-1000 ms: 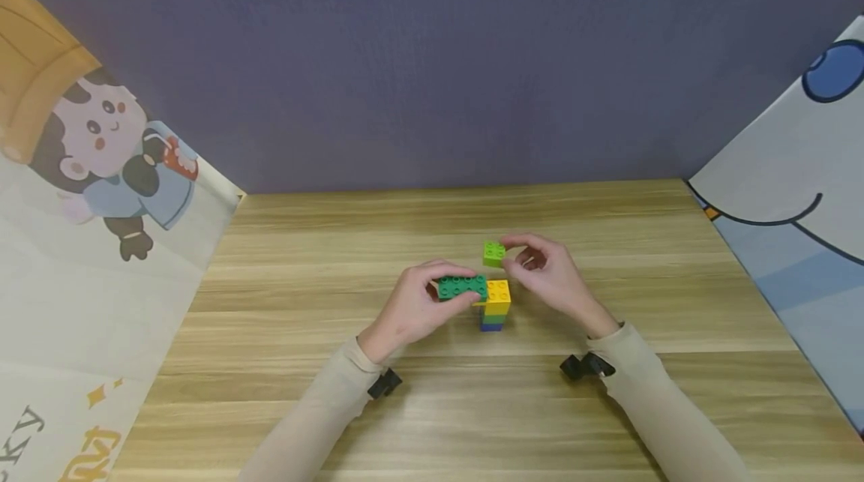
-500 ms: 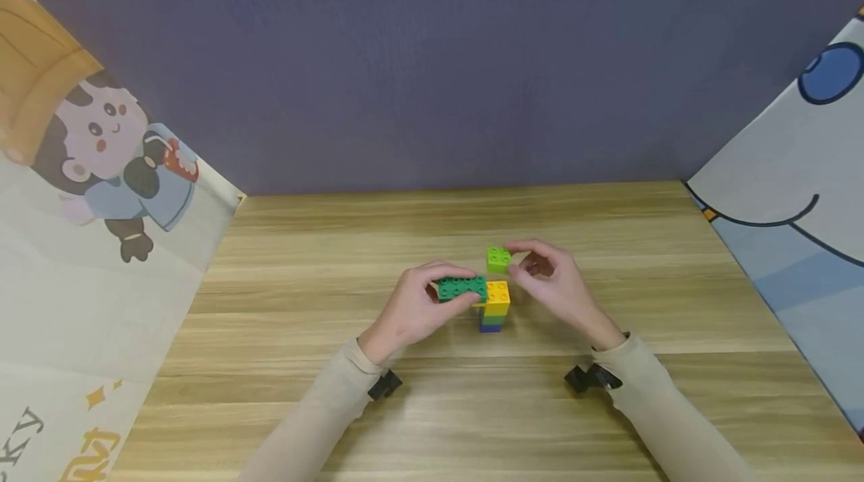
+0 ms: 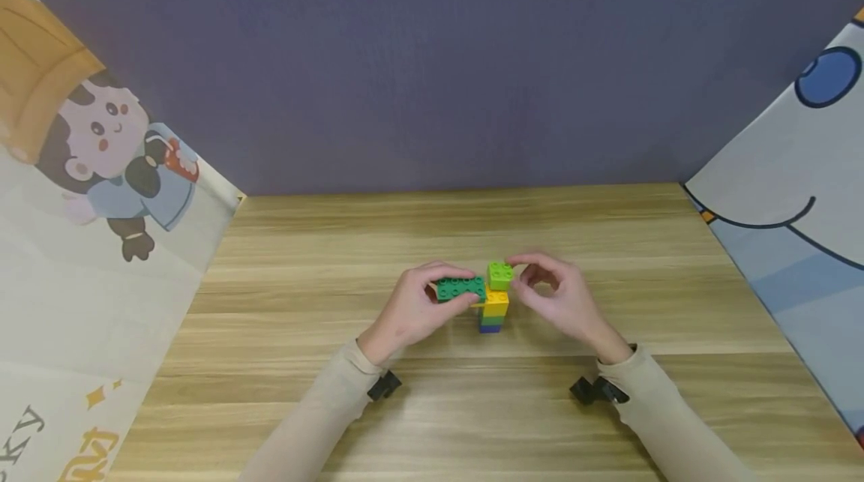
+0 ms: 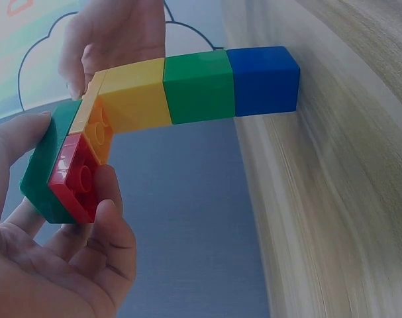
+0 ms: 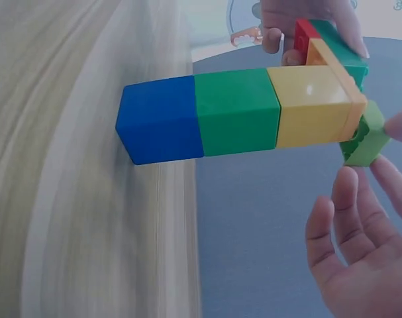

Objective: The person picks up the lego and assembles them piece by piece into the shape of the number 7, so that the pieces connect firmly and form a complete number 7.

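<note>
A tower of toy building blocks stands on the table, with a blue block (image 4: 265, 81) at the bottom, then a green block (image 4: 199, 86), then a yellow block (image 4: 136, 97). A thin orange-yellow plate (image 5: 350, 89) caps it and juts out to the left. My left hand (image 3: 413, 313) grips a long dark green block (image 3: 461, 288) that lies over this jutting part, beside a thin red block (image 4: 69, 169) underneath. Between thumb and fingers, my right hand (image 3: 567, 303) pinches a lime green block (image 3: 500, 275); it sits tilted right at the tower's top studs in the right wrist view.
The wood-grain table (image 3: 324, 242) spreads around the tower. A dark blue-grey wall (image 3: 432, 77) rises behind it, and panels with cartoon prints stand at the left and right.
My right hand has come down toward me with the lime green block, from behind and above the tower to its top. The left hand keeps its grip in place.
</note>
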Demonstrator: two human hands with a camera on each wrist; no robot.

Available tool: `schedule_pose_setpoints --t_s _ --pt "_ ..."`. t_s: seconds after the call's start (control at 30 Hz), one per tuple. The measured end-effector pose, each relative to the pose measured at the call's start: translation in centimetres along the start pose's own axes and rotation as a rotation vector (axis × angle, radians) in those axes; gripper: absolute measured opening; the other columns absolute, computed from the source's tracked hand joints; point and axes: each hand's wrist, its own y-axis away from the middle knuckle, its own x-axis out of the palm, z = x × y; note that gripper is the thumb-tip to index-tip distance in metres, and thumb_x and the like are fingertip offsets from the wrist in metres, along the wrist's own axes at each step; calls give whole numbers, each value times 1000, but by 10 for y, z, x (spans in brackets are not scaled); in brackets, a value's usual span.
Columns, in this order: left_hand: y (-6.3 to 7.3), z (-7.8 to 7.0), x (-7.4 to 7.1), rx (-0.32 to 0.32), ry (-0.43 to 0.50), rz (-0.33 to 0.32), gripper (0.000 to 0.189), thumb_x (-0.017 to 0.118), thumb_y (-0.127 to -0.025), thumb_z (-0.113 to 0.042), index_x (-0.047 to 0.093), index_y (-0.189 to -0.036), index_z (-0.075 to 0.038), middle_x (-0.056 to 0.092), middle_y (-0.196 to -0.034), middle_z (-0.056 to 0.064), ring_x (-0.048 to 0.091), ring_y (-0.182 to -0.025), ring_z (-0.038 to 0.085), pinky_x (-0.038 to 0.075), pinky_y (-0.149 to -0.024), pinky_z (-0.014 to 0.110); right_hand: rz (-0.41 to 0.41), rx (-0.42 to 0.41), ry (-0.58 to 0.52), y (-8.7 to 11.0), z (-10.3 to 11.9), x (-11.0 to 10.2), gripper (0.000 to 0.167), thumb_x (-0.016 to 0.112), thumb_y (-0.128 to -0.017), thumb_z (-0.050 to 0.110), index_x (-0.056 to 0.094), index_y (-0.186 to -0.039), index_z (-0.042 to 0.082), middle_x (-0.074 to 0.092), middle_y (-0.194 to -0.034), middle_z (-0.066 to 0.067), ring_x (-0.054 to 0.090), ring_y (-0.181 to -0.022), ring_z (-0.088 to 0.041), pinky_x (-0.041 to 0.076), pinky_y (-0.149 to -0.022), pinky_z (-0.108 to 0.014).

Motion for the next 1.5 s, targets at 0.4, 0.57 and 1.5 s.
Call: schedule_pose_setpoints --t_s 0.4,0.57,1.5 --pt "-1 2 0 -14 24 2 29 83 -95 -27 80 -123 -22 77 -116 -4 57 -71 9 51 -58 22 46 -96 -1 6 1 6 40 73 -87 -14 72 -125 1 75 -101 -9 66 -82 -8 59 -74 -24" --pt "-2 3 1 -6 30 4 29 83 -95 -26 80 -123 -22 77 -116 -5 57 -71 9 51 -58 22 52 -86 11 8 2 8 40 74 -88 -12 72 -124 3 76 -105 -8 67 -82 -8 59 -76 -25" --pt "1 0 -1 69 -128 25 34 82 -96 -26 76 -129 -22 76 -121 -7 65 -93 7 61 -76 31 -45 -212 -158 10 -11 23 37 72 -79 -26 70 -113 -10 74 -121 14 64 -78 -6 57 -70 -20"
